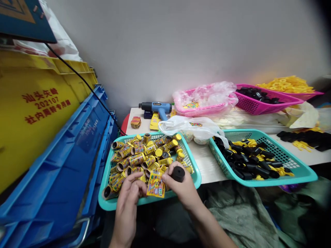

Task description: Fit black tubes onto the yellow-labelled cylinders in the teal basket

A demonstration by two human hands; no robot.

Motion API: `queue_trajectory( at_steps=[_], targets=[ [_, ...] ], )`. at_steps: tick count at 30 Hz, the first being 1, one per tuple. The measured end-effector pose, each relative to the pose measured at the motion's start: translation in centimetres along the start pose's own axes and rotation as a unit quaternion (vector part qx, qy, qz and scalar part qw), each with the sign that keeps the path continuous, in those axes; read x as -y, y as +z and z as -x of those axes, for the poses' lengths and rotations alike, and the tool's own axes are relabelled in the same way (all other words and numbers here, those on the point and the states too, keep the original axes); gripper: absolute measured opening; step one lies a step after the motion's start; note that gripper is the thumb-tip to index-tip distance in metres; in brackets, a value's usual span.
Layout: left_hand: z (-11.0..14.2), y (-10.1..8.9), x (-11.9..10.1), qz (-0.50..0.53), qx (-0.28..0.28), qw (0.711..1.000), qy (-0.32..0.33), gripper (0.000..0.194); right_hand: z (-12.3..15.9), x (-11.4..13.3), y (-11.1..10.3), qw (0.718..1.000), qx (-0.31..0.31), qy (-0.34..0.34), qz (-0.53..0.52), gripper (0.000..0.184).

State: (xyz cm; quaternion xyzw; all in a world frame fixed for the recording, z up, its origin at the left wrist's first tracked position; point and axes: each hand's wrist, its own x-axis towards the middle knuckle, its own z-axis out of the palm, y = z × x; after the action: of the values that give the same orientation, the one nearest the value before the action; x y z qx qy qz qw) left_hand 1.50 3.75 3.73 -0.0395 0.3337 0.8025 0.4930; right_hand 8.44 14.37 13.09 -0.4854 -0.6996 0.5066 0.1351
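Observation:
My right hand (184, 187) is closed round a short black cylinder (178, 174) with a small hole in its end. Between its thumb and fingers it also pinches a yellow printed label (156, 184), which hangs flat toward the left. Close to the label's left edge is my left hand (130, 194), its fingers loosely bent and apart, with nothing seen in them. Both hands are over the front rim of a teal basket (196, 168). Heaped inside are small yellow-labelled tubes (137, 159), several with yellow caps, others showing dark open ends.
A second teal basket (307, 174) on the right holds black cylinders and yellow pieces. Behind are a blue heat gun (157, 106), a white plastic bag (188, 124) and pink baskets (261, 109). Blue crates (85, 137) and a yellow crate (43, 103) border the left; a black cable (82, 79) hangs there.

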Motion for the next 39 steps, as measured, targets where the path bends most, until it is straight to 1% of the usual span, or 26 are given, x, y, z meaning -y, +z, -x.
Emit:
queue_trajectory(
  at_steps=[2,3,4,5,7,8,11,13,16,20,22,25,27,29,31,32,35,37,39],
  targets=[
    [-0.5,-0.3,-0.5,-0.039,0.074,0.995,-0.047,0.045,-0.3,0.6,-0.6,0.995,0.081,0.009,0.05,0.029],
    [-0.7,-0.2,-0.7,-0.056,0.093,0.992,-0.065,0.048,-0.3,0.8,-0.7,0.993,0.104,0.016,0.058,0.029],
    [-0.9,-0.1,-0.7,-0.068,0.091,0.991,-0.068,0.05,-0.3,0.8,-0.7,0.991,0.116,0.023,0.056,0.029],
    [-1.1,0.1,-0.7,-0.074,0.073,0.993,-0.056,0.049,-0.3,0.7,-0.6,0.991,0.122,0.029,0.048,0.03],
    [-1.2,0.4,-0.4,-0.08,0.021,0.997,-0.013,0.045,-0.1,0.2,-0.3,0.992,0.118,0.034,0.04,0.031],
    [-1.2,0.5,-0.2,-0.088,0.005,0.996,0.003,0.043,0.1,-0.2,-0.2,0.992,0.109,0.032,0.046,0.031],
    [-1.1,0.5,0.3,-0.139,0.003,0.99,0.029,0.036,0.2,-0.9,0.2,0.995,0.061,0.017,0.072,0.029],
    [-1.0,0.3,0.4,-0.178,0.001,0.983,0.043,0.031,0.2,-1.1,0.1,0.997,0.052,0.021,0.061,0.031],
    [-1.0,-0.1,0.4,-0.225,-0.03,0.971,0.074,0.024,0.3,-0.8,-0.6,0.996,0.062,0.031,0.058,0.036],
    [-0.9,-0.8,0.4,-0.252,-0.063,0.959,0.109,0.019,1.0,0.0,-2.3,0.989,0.097,-0.001,0.115,0.033],
    [-0.8,-1.0,0.4,-0.255,-0.065,0.957,0.119,0.018,1.3,0.6,-3.0,0.981,0.123,-0.032,0.15,0.031],
    [-0.6,-1.2,0.4,-0.247,-0.052,0.959,0.128,0.016,1.5,1.5,-3.4,0.966,0.154,-0.068,0.198,0.031],
    [-0.4,-1.2,0.4,-0.241,-0.052,0.959,0.138,0.014,1.4,1.8,-3.3,0.964,0.173,-0.07,0.19,0.035],
    [-0.2,-1.2,0.3,-0.239,-0.064,0.955,0.161,0.012,1.2,1.6,-3.2,0.969,0.184,-0.05,0.156,0.038],
    [-0.1,-1.3,0.3,-0.244,-0.072,0.948,0.189,0.01,1.0,1.2,-3.2,0.973,0.189,-0.033,0.127,0.038],
    [0.0,-1.3,0.2,-0.247,-0.07,0.945,0.204,0.009,0.9,1.0,-3.3,0.974,0.188,-0.037,0.123,0.037],
    [0.1,-1.4,0.0,-0.26,-0.037,0.936,0.235,0.01,0.8,0.6,-3.6,0.968,0.168,-0.096,0.157,0.036],
    [0.1,-1.5,-0.1,-0.269,-0.015,0.934,0.233,0.01,0.8,0.7,-3.9,0.962,0.158,-0.118,0.189,0.036],
    [0.0,-1.6,-0.3,-0.276,-0.008,0.936,0.218,0.01,0.8,0.8,-4.1,0.959,0.161,-0.115,0.201,0.036]
  ],
)
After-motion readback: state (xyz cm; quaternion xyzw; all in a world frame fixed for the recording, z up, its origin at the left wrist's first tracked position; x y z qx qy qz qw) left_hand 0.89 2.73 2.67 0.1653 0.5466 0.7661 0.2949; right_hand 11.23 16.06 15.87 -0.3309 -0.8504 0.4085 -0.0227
